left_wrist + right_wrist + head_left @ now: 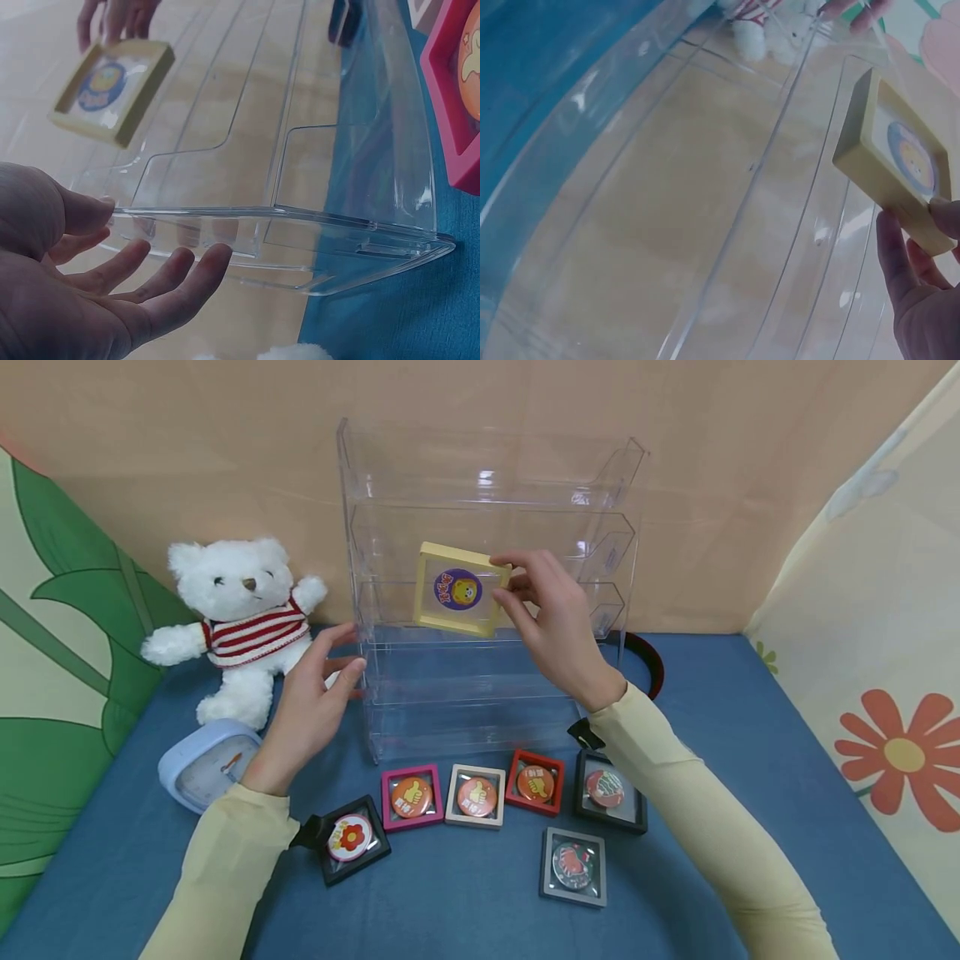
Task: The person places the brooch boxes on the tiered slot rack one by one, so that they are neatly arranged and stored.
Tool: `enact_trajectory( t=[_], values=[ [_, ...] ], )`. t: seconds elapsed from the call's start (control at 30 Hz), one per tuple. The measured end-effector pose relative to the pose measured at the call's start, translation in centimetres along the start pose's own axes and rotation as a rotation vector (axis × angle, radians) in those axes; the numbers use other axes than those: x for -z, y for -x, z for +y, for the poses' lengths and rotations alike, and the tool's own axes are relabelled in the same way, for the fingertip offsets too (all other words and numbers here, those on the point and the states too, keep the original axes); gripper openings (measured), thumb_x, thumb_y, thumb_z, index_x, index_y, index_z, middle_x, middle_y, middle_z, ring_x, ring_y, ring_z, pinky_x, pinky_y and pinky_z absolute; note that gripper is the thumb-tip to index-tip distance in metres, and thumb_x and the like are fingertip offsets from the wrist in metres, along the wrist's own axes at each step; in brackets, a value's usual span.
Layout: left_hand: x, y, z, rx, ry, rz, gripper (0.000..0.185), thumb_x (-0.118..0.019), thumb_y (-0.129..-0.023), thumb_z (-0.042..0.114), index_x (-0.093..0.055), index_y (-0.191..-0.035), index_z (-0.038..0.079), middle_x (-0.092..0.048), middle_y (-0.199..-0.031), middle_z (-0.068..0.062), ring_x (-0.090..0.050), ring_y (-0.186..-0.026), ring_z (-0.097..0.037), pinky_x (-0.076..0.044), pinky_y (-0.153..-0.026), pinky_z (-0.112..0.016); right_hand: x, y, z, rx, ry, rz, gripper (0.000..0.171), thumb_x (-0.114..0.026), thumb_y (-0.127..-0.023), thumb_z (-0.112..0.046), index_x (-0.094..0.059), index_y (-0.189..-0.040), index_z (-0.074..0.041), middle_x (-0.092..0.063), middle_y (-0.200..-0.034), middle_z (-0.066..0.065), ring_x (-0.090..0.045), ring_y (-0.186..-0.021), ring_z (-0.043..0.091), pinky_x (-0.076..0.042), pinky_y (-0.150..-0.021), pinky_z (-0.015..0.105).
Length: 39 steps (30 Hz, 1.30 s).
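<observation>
My right hand (551, 618) pinches a square display frame with a pale yellow border (461, 591) by its right edge, between thumb and fingers. A round purple badge with a yellow cartoon face sits inside it. The yellow frame (900, 161) is held up in front of the middle tiers of a clear plastic tiered rack (480, 693). At the rack's left side is my left hand (311, 702), its fingers spread and loosely bent. In the left wrist view the left hand (112, 277) has its thumb at the rack's edge; whether it touches is hard to tell.
In front of the rack lie several framed badges, among them a pink one (412, 797), a red one (535, 782) and a grey one (573, 867). A white teddy bear (251, 593) and a light blue clock (210, 766) stand left. A dark red band (647, 662) shows behind right.
</observation>
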State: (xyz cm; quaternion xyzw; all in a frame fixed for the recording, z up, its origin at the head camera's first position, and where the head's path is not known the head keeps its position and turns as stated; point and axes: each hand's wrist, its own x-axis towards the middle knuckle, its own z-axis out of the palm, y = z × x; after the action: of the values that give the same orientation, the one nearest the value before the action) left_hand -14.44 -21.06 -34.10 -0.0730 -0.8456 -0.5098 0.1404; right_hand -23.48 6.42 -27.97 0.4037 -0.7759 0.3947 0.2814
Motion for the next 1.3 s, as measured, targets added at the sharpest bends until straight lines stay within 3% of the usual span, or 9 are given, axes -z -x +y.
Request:
enact_trajectory(
  t=[0.23, 0.5, 0.8, 1.3],
  values=[
    [0.1, -0.1, 0.0, -0.001, 0.001, -0.005, 0.048, -0.051, -0.107, 0.008, -0.037, -0.153, 0.002, -0.045, -0.146, -0.020, -0.057, -0.123, -0.038, -0.060, -0.078, -0.031, -1.2, -1.5, -0.4, -0.006, 0.009, 0.002, 0.030, -0.065, -0.098, -0.004, -0.059, -0.126, 0.004, -0.058, -0.116, 0.017, -0.067, -0.097, 0.023, -0.057, -0.089, 0.028],
    [0.1, -0.2, 0.0, 0.000, 0.001, -0.005, 0.048, -0.051, -0.107, 0.008, -0.038, -0.153, 0.003, -0.046, -0.146, -0.019, -0.057, -0.122, -0.038, -0.061, -0.079, -0.037, -2.3, -2.1, -0.5, 0.009, 0.048, -0.002, 0.028, -0.064, -0.098, -0.001, -0.060, -0.125, 0.003, -0.057, -0.115, 0.017, -0.066, -0.097, 0.024, -0.056, -0.090, 0.025],
    [0.1, -0.2, -0.1, 0.001, 0.007, -0.005, 0.048, -0.051, -0.107, 0.008, -0.038, -0.152, 0.003, -0.046, -0.146, -0.018, -0.057, -0.123, -0.037, -0.058, -0.076, -0.025, -3.6, -2.2, -0.8, -0.015, 0.056, -0.037, 0.029, -0.063, -0.098, -0.001, -0.060, -0.127, 0.000, -0.057, -0.117, 0.013, -0.064, -0.095, 0.020, -0.056, -0.085, 0.022],
    [0.1, -0.1, -0.2, 0.008, 0.027, -0.012, 0.047, -0.049, -0.107, 0.007, -0.038, -0.152, 0.002, -0.045, -0.147, -0.019, -0.058, -0.121, -0.036, -0.060, -0.080, -0.043, -5.4, -1.9, -1.1, -0.051, 0.025, -0.109, 0.031, -0.065, -0.097, -0.001, -0.058, -0.127, -0.001, -0.059, -0.119, 0.012, -0.065, -0.095, 0.019, -0.055, -0.086, 0.021]
  ],
)
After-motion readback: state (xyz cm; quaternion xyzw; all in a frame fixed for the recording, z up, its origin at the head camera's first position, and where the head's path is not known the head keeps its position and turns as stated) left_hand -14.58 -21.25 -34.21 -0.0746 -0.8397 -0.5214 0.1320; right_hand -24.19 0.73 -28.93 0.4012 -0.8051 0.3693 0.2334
